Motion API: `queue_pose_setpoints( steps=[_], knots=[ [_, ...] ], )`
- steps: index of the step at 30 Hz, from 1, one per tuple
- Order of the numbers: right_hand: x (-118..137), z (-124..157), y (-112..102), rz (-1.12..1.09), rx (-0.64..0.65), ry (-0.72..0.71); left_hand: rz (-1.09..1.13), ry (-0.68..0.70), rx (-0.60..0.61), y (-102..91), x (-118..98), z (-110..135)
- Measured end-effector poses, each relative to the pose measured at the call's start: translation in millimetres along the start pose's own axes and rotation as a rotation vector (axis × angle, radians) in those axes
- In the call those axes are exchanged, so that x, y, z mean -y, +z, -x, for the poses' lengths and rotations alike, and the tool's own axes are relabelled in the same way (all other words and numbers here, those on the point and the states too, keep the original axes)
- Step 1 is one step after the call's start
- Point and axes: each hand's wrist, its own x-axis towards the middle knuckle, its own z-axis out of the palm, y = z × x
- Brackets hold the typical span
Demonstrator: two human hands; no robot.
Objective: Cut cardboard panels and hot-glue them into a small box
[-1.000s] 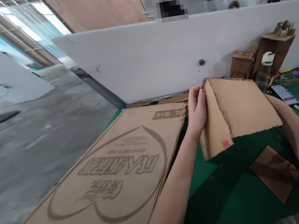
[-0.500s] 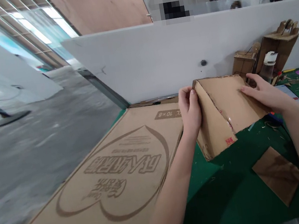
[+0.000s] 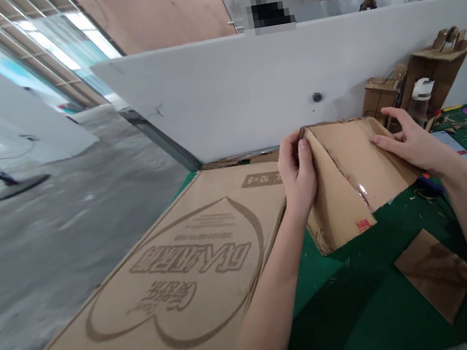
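Observation:
I hold a folded piece of brown cardboard above the green table mat. My left hand grips its left edge, thumb on the near flap, fingers curled round the fold. My right hand rests on the right panel, fingers pressing its upper right edge. A strip of clear tape shines along the crease between the two panels. A small red mark sits at the near flap's lower corner.
A large flattened printed carton lies on the left. A small cardboard scrap lies on the mat at the right. Cardboard models, a bottle, a phone and cables stand before the white partition.
My right hand came out from under the cardboard onto its right panel. The piece has folded more sharply and shifted slightly left; little has changed in the last half second.

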Motion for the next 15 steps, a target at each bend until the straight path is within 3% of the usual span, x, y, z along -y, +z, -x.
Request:
queue_pose_setpoints(
  steps=[5, 15],
  knots=[
    [11.6, 5.4, -6.2, 0.078, 0.086, 0.066, -0.024, 0.049, 0.008, 0.2, 0.7, 0.4],
    [16.8, 6.3, -4.2, 0.109, 0.067, 0.076, 0.003, 0.057, 0.018, 1.7, 1.3, -0.2]
  ],
)
